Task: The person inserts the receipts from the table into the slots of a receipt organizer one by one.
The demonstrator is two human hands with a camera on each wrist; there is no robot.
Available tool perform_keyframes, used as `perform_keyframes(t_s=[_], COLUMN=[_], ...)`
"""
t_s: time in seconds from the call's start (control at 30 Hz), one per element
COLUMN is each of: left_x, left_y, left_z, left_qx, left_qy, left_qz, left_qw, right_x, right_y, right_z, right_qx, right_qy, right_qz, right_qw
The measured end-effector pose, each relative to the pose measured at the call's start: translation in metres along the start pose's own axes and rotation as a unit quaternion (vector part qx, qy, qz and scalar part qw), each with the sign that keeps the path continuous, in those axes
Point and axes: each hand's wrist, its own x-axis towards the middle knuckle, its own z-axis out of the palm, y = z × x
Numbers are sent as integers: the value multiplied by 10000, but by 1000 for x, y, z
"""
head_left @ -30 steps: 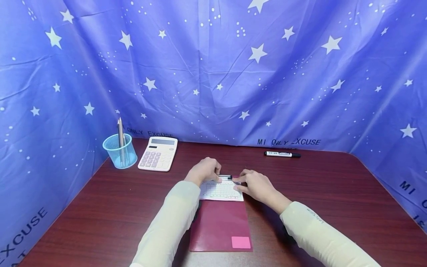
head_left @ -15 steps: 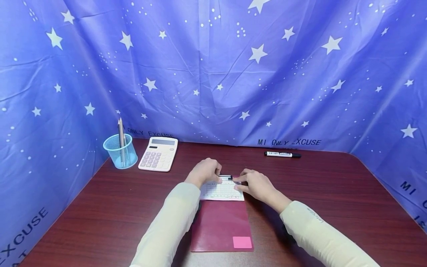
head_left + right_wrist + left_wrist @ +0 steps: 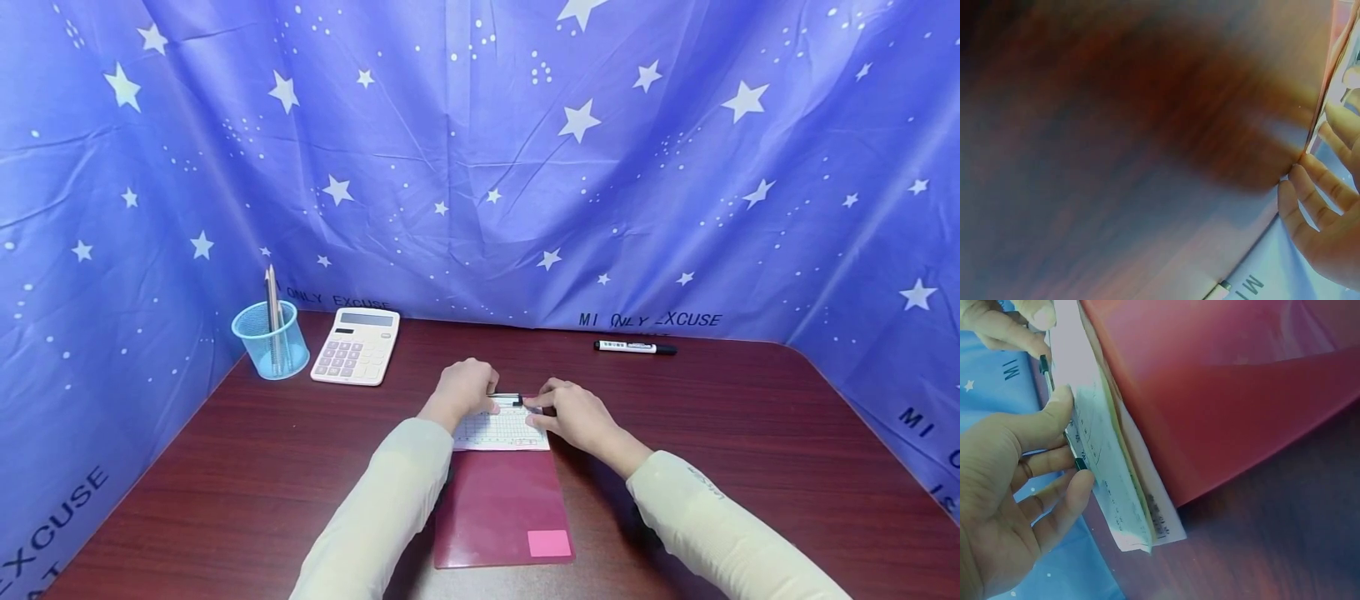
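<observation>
A dark red file folder (image 3: 498, 504) lies on the table with a pink label near its lower right corner. A stack of printed form sheets (image 3: 498, 429) covers its far end. Across the sheets' far edge runs a thin metal file fastener (image 3: 517, 401) with black end pieces. My left hand (image 3: 465, 390) pinches the fastener and the sheets' edge, thumb on top, fingers behind the edge in the left wrist view. My right hand (image 3: 581, 419) rests at the stack's right side, its thumb on the paper and forefinger touching the fastener's black end. Its other fingers are spread in the right wrist view.
A blue mesh pen cup (image 3: 272, 342) with pencils stands at the back left, beside a white calculator (image 3: 356, 347). Towards the back right lies a marker (image 3: 635, 347). A blue star-patterned curtain (image 3: 480, 167) borders the wooden table (image 3: 225, 483).
The folder has slid a little to the right at its near end. My left hand has shifted slightly with it, while the right hand stays nearly still.
</observation>
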Motion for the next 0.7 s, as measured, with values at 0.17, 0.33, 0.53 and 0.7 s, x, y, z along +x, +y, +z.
perform_keyframes(t_s=[0.17,0.33,0.53,0.7], left_x=[-4,-11,-24,-33], left_y=[-1,-1,-3,-14], left_z=[7,11,18,22], left_qx=[26,40,-121,-694], left_qy=[296,509,761,629], left_qz=[-51,-232,-117,222], left_qw=[9995,9984,9970,9954], right_x=[0,1,1,2], right_y=[0,-1,-1,0], right_z=[-1,-1,-2,-3], right_qx=[106,221,279,294], right_qy=[-31,-38,-57,-15], right_qz=[48,59,48,-23], right_qw=[9999,9997,9996,9996])
